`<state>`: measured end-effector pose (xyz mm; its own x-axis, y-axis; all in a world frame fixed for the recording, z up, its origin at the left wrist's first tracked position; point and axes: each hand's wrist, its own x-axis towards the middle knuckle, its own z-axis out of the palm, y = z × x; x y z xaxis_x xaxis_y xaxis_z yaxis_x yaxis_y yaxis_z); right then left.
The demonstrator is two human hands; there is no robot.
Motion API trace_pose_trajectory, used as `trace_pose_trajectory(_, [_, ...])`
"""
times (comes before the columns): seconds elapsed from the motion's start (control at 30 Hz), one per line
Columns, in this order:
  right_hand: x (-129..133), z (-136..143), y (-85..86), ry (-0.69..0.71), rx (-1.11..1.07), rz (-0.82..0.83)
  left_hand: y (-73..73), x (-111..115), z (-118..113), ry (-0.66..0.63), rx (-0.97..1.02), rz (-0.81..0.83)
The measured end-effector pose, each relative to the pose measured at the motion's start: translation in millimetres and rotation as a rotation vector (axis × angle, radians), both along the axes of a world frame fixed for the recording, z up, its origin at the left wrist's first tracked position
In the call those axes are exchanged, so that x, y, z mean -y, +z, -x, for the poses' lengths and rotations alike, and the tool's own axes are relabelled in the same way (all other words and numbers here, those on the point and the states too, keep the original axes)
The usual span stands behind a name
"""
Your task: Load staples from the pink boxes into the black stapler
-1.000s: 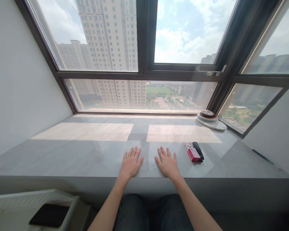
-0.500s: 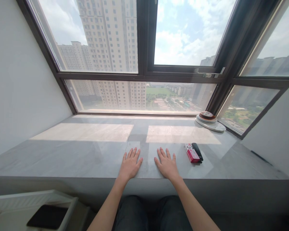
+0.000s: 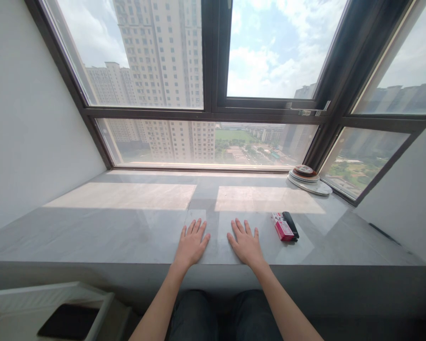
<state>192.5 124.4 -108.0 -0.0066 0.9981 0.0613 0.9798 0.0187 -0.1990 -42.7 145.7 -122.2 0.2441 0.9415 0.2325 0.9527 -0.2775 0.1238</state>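
My left hand [image 3: 191,242] lies flat, palm down, on the pale marble windowsill [image 3: 102,237], its fingers spread. To its right, my right hand [image 3: 246,241] rests the same way, with a gap between the two thumbs. Neither hand holds anything. Nearest to my right hand is a small red and white box [image 3: 283,228], lying on the sill to the right. A black stapler-like object [image 3: 291,226] lies against the box's right side; its exact kind is hard to make out.
A stack of plates [image 3: 307,179] stands in the far right corner by the dark window frame [image 3: 213,115]. White walls close off both ends of the sill. Below at the left is a white plastic piece of furniture [image 3: 102,308] with a dark flat object [image 3: 69,321] on it.
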Motion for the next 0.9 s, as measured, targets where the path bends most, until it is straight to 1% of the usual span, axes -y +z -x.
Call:
trace_pose_trajectory(0.23, [-1.8, -1.0, -4.7, 0.007, 0.0, -0.035, -2.3, -0.9, 1.8, -0.009, 0.008, -0.019])
trace_pose_trajectory(0.9, [-2.1, -0.9, -5.2, 0.01, 0.004, -0.037, -2.0, -0.6, 1.3, -0.008, 0.016, -0.007])
